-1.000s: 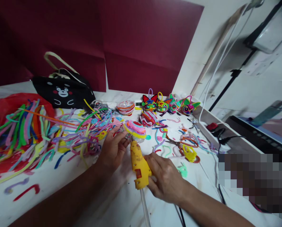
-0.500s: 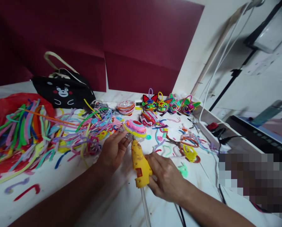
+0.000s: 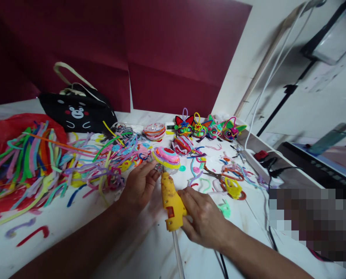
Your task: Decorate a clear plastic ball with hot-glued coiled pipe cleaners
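Note:
My right hand (image 3: 203, 217) is closed round the grip of a yellow hot glue gun (image 3: 171, 201), with a pale glue stick (image 3: 177, 252) jutting from its back end. The gun's nozzle points away from me and meets the near underside of a clear ball (image 3: 161, 167). Coils of pink, red and yellow pipe cleaner (image 3: 167, 157) cover the ball's upper side. At its left edge, the fingers of my left hand (image 3: 142, 184) are closed on the ball. The exact contact between nozzle and ball is hard to make out.
Loose pipe cleaners (image 3: 103, 162) spread across the left, beside a red plastic bag (image 3: 1, 130) and a black tote bag (image 3: 78, 112). Behind are wrapped balls (image 3: 154, 131) and several cat-head ornaments (image 3: 184, 127). Orange-handled scissors (image 3: 219, 176) lie right, near a power strip (image 3: 273, 178).
The wrapped ball has tilted or turned very slightly in my left hand. Both hands and the glue gun stay almost where they were.

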Tool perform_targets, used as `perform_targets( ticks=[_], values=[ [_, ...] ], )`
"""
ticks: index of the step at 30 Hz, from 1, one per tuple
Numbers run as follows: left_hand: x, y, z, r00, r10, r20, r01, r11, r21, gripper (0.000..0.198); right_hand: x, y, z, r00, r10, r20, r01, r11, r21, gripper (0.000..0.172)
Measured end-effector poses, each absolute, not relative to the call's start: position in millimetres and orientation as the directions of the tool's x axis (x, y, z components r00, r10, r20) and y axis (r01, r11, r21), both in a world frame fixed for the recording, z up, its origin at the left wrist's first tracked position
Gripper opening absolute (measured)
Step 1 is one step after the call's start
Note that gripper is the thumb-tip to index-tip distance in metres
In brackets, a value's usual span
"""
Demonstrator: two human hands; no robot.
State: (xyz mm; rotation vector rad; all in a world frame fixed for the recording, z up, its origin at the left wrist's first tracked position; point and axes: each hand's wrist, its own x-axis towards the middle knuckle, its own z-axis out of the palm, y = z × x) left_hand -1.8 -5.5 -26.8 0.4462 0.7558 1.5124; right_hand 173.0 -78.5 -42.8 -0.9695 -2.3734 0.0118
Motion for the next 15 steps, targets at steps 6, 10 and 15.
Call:
perform_targets(
  ticks=[6, 10, 15],
  values=[
    [-1.6, -5.7, -27.6, -0.1, 0.981, -0.166, -0.718, 0.044, 0.695, 0.023, 173.1, -78.5, -44.2, -0.575, 0.649, 0.498, 0.636, 0.738, -0.227, 0.03],
    [-1.4, -6.1, -28.3, -0.089, 0.984, -0.154, -0.715, 0.044, 0.698, 0.021, 173.0, -78.0, -44.2, -0.584, 0.641, 0.498, 0.629, 0.745, -0.22, 0.031],
    [-1.1, -5.5, -28.3, -0.101, 0.98, -0.17, -0.702, 0.051, 0.71, 0.024, 172.2, -77.5, -44.0, -0.588, 0.644, 0.49, 0.63, 0.744, -0.222, 0.031]
  ],
)
